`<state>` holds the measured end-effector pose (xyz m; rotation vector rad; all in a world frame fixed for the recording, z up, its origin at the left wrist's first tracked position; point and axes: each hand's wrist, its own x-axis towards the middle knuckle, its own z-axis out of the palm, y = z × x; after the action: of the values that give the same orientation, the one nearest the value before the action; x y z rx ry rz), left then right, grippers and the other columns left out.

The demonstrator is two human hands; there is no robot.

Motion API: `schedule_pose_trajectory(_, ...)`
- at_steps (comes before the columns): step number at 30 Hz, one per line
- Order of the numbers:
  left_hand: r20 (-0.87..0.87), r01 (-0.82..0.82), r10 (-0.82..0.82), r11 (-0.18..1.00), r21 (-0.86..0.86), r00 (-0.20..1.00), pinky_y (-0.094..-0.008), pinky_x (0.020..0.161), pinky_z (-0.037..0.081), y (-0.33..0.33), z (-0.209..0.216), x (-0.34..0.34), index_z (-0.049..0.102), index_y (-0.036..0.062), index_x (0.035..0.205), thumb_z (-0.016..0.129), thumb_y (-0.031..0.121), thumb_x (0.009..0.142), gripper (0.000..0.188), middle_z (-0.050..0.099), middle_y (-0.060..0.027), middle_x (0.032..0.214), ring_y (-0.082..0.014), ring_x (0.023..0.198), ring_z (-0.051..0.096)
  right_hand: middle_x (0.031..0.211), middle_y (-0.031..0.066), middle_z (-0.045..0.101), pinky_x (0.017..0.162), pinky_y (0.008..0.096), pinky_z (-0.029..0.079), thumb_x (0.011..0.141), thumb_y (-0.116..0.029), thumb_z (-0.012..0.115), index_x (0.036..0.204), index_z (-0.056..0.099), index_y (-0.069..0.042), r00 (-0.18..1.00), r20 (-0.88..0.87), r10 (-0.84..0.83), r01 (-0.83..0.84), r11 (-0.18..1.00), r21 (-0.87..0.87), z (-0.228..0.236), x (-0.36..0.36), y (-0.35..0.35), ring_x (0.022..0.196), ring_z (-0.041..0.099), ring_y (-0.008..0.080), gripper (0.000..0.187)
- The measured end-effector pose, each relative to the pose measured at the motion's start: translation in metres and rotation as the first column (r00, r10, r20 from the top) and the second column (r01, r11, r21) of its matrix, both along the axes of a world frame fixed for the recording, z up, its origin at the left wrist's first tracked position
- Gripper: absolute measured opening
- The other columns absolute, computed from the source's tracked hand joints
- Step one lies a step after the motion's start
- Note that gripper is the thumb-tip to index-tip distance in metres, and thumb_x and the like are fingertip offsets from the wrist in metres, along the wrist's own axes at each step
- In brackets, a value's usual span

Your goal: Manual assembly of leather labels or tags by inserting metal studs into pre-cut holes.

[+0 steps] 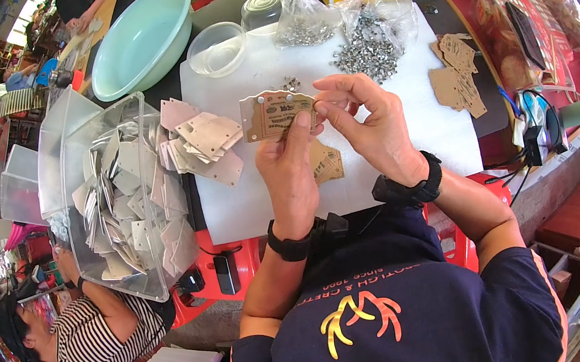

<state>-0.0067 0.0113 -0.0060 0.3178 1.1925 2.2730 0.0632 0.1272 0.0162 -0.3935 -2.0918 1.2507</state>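
My left hand (288, 153) pinches a brown printed card (268, 116) with a scalloped top edge and small silvery metal pieces at its corners and edge. At the card's right end, my right hand (376, 122) has thumb and forefinger closed together; whatever is between them is too small to make out. Beneath my hands another brown card (327, 160) lies on the white foam sheet (234, 203). Just beyond the held card is a little cluster of metal pieces (291, 83). A larger pile of shiny metal pieces (367, 53) spills from a clear plastic bag (385, 11).
Pale cards (207, 137) lie left, beside a clear bin (163, 271) full of similar ones. More brown cards (456, 82) sit right. Behind stand a light-blue basin (140, 43), a clear round tub (216, 49) and another bag (301, 15). A person in stripes (98, 338) is at left.
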Motion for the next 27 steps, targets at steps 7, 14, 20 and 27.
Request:
schedule_pose_trajectory(7, -0.054, -0.009, 0.005, 0.998, -0.063, 0.999, -0.0315, 0.089, 0.048, -0.002, -0.001, 0.004, 0.061, 0.0038, 0.116, 0.060, 0.009, 0.094, 0.022, 0.064, -0.0033, 0.109, -0.0116, 0.098, 0.060, 0.087, 0.0012, 0.067, 0.065, 0.0228, 0.046, 0.087, -0.009, 0.068, 0.106, 0.067, -0.003, 0.995, -0.005, 0.098, -0.094, 0.933, -0.347, -0.007, 0.003, 0.003, 0.074, 0.057, 0.0061, 0.020)
schedule_pose_trajectory(14, -0.192, 0.016, -0.042, 0.991, -0.135, 0.981, -0.0280, 0.090, 0.045, -0.010, 0.001, 0.011, 0.053, 0.0004, 0.126, 0.057, 0.003, 0.094, 0.032, 0.061, -0.0036, 0.113, -0.0097, 0.101, 0.057, 0.087, -0.0022, 0.065, 0.065, 0.0198, 0.046, 0.095, -0.020, 0.064, 0.105, 0.067, -0.002, 0.925, 0.109, 0.365, -0.206, 0.720, -0.663, -0.007, 0.024, 0.013, 0.070, 0.053, 0.0028, 0.021)
schedule_pose_trajectory(20, -0.121, 0.092, -0.107, 0.989, -0.118, 0.987, -0.0289, 0.092, 0.045, -0.011, -0.006, 0.015, 0.054, -0.0001, 0.125, 0.057, 0.001, 0.093, 0.032, 0.062, -0.0048, 0.113, -0.0112, 0.101, 0.058, 0.084, -0.0031, 0.062, 0.063, 0.0199, 0.046, 0.096, -0.020, 0.062, 0.103, 0.066, -0.001, 0.918, 0.125, 0.377, -0.184, 0.682, -0.708, -0.020, 0.036, 0.010, 0.069, 0.053, 0.0030, 0.021)
schedule_pose_trajectory(27, 0.153, 0.282, -0.276, 0.959, -0.017, 0.949, -0.0306, 0.082, 0.049, -0.011, -0.005, 0.012, 0.062, 0.0018, 0.111, 0.060, 0.006, 0.093, 0.018, 0.067, -0.0062, 0.102, -0.0141, 0.088, 0.061, 0.078, -0.0003, 0.063, 0.062, 0.0208, 0.046, 0.095, -0.014, 0.061, 0.100, 0.064, 0.001, 0.959, 0.033, 0.282, -0.198, 0.748, -0.634, -0.021, 0.042, 0.006, 0.071, 0.056, 0.0038, 0.015)
